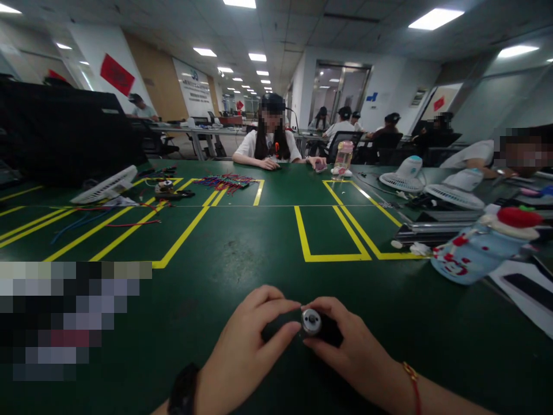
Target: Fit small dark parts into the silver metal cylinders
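Both my hands meet low in the middle of the view over a green table (259,242). Between them is a small round silver-ended motor-like part (311,321) with a dark body. My right hand (349,351) wraps around its dark body from the right. My left hand (246,351) pinches its silver end with thumb and forefinger. A black watch sits on my left wrist and a red string bracelet on my right wrist.
Yellow tape rectangles mark the table. A bundle of red and blue wires (227,182) lies far ahead, near a seated person (270,144). Small white fans (406,176) and a blue snowman-like bottle (475,251) stand at the right. A white fan (106,185) lies at the left.
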`<state>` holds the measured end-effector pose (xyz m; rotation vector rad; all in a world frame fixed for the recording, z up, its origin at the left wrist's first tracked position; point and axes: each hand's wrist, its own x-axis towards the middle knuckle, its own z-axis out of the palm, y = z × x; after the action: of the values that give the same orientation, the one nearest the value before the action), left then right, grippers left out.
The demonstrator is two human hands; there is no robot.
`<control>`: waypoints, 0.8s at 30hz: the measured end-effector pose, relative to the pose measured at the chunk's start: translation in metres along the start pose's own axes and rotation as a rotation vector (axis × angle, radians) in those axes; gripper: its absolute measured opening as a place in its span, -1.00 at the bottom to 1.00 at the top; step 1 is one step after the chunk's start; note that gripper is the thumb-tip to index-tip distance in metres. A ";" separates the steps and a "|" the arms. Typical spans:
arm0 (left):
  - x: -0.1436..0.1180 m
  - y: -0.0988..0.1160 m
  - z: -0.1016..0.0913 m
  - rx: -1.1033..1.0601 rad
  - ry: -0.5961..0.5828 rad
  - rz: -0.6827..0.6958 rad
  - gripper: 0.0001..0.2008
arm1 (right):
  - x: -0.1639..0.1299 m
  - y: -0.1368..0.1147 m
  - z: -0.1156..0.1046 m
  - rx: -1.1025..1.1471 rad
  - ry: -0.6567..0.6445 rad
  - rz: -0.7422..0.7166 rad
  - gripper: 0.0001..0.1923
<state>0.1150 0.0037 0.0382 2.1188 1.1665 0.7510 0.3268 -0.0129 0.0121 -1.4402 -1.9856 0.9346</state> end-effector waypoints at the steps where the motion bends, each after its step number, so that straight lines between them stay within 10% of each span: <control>1: 0.007 0.007 0.004 0.003 0.000 0.015 -0.79 | 0.001 -0.001 0.000 0.003 -0.011 0.007 -0.62; 20: 0.000 -0.025 0.014 0.149 -0.095 -0.020 -0.86 | -0.002 -0.002 -0.004 0.005 0.008 -0.073 -0.62; 24: -0.008 -0.032 0.000 0.009 -0.028 -0.090 -0.76 | -0.014 0.023 -0.030 -0.076 0.183 -0.072 -0.60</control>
<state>0.0941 0.0103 0.0139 2.0623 1.2439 0.6745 0.3671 -0.0151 0.0135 -1.4301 -1.9417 0.6772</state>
